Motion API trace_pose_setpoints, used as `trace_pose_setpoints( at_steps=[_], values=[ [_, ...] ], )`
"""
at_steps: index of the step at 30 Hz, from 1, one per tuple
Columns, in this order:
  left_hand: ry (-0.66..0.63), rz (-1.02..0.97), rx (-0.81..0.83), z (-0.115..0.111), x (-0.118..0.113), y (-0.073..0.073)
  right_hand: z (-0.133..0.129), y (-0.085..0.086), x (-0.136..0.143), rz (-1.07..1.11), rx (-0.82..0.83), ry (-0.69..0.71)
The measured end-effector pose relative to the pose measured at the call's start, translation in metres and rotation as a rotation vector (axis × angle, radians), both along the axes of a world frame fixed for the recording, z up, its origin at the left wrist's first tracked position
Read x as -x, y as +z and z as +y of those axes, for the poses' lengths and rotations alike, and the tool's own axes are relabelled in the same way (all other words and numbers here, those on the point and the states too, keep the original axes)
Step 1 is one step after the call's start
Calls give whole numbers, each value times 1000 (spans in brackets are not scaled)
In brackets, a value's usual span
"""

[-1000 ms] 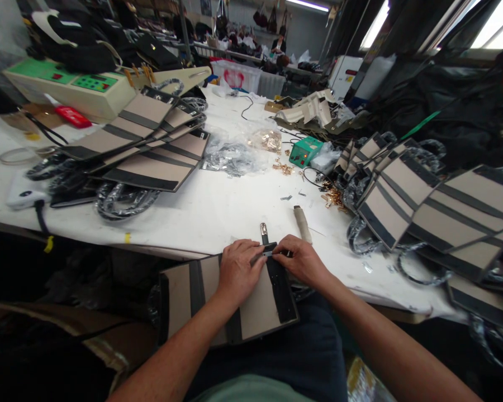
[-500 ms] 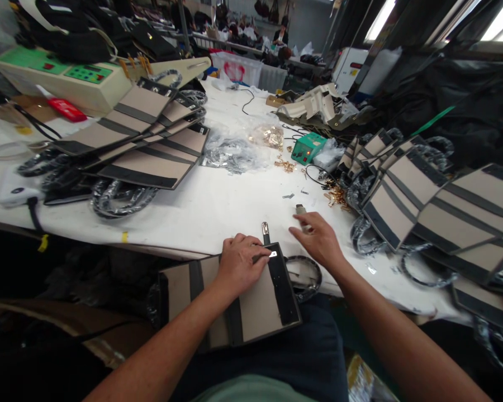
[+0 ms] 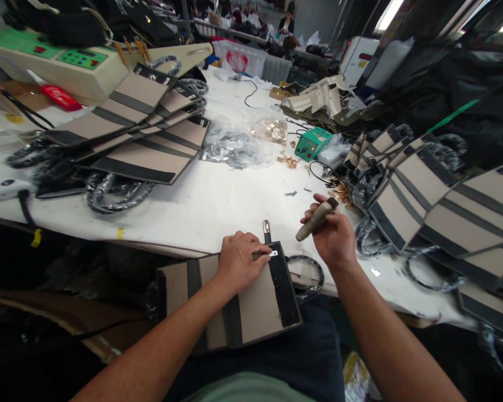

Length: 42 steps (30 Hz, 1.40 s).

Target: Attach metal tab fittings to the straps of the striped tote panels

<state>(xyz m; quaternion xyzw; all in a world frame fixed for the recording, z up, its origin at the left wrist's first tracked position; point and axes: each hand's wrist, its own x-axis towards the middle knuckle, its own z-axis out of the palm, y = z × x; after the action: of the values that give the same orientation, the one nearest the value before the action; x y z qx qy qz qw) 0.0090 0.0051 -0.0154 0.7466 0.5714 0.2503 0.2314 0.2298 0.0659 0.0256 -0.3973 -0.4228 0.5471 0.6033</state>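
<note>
My left hand (image 3: 238,259) presses on a beige and black bag panel (image 3: 257,301) that lies over my lap and the table edge. Its index fingertip rests beside a small silver metal plate (image 3: 273,253) on the panel's black band; a dark strip shows under the fingers. A black tab with a metal end (image 3: 267,228) sticks out past the panel's top edge. Raised to the right of the panel, my right hand (image 3: 335,237) is closed on a short, greyish, wrapped tool (image 3: 316,219) with a dark end; its exact kind is unclear. A plastic-wrapped handle (image 3: 316,279) curves out beside the panel.
Stacks of similar panels lie at left (image 3: 151,148) and right (image 3: 414,195), with wrapped handles. A green box (image 3: 313,143), loose gold hardware (image 3: 288,162) and plastic bags (image 3: 235,146) occupy the table's middle. A beige machine (image 3: 62,67) stands back left; a person (image 3: 285,23) sits far off.
My right hand has turned over, palm up, lifting the wrapped tool into fuller view with its dark end pointing away to the right. My left hand stays on the panel. The view has shifted slightly.
</note>
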Motion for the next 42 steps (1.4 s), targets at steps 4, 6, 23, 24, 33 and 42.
trace_pose_setpoints(
  at_steps=[4, 6, 23, 24, 33, 42],
  values=[
    [0, 12, 8, 1, -1, 2, -24, 10, 40, 184, 19, -142],
    [-2, 19, 13, 1, -1, 3, -27, 6, 53, 251, 79, -168],
    [47, 95, 99, 7, 1, 13, -50, -9, 79, -371, -109, 31],
    [25, 115, 149, 10, 3, 17, -51, -9, 78, -388, -121, 29],
    [-87, 221, 402, 41, 2, 37, -52, -18, 71, -228, -94, -15],
    [-98, 181, 504, 55, -2, 31, -43, 7, 63, -120, -81, -219]
  ],
)
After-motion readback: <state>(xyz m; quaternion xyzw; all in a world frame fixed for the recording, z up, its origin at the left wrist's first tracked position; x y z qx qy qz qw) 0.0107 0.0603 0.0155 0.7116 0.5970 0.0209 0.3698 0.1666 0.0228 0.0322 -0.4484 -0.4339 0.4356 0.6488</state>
